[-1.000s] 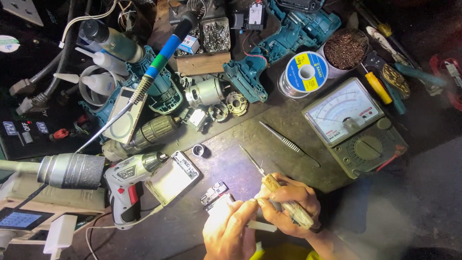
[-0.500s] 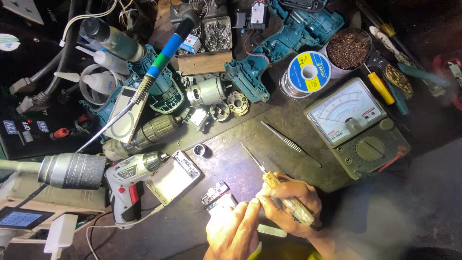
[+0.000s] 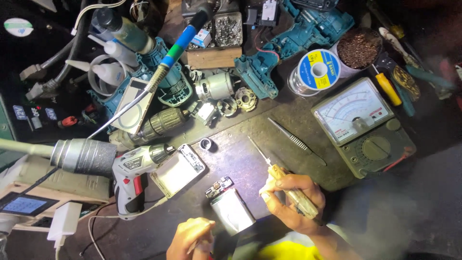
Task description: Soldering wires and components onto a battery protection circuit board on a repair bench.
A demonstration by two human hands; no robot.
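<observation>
My right hand (image 3: pixel 291 202) grips a worn, pale-handled screwdriver (image 3: pixel 284 185) whose thin metal shaft points up-left across the dark bench. Just left of it lies a silver battery pack (image 3: pixel 232 212) with a small circuit board (image 3: pixel 219 187) at its upper end. My left hand (image 3: pixel 191 236) sits at the bottom edge below the pack, fingers curled; I cannot tell whether anything is in it. A white open casing (image 3: pixel 177 171) lies further left.
A red-and-white cordless screwdriver (image 3: pixel 132 175), metal tweezers (image 3: pixel 296 140), an analog multimeter (image 3: pixel 363 126), a solder spool (image 3: pixel 317 70), a blue-handled soldering iron (image 3: pixel 168 60), teal tool housings (image 3: pixel 262 72), motor parts (image 3: pixel 216 86) and a hot-air nozzle (image 3: pixel 84 156) crowd the bench.
My left hand has pulled down and away from the right hand. The battery pack with its board now lies uncovered between them. The right hand still holds the screwdriver.
</observation>
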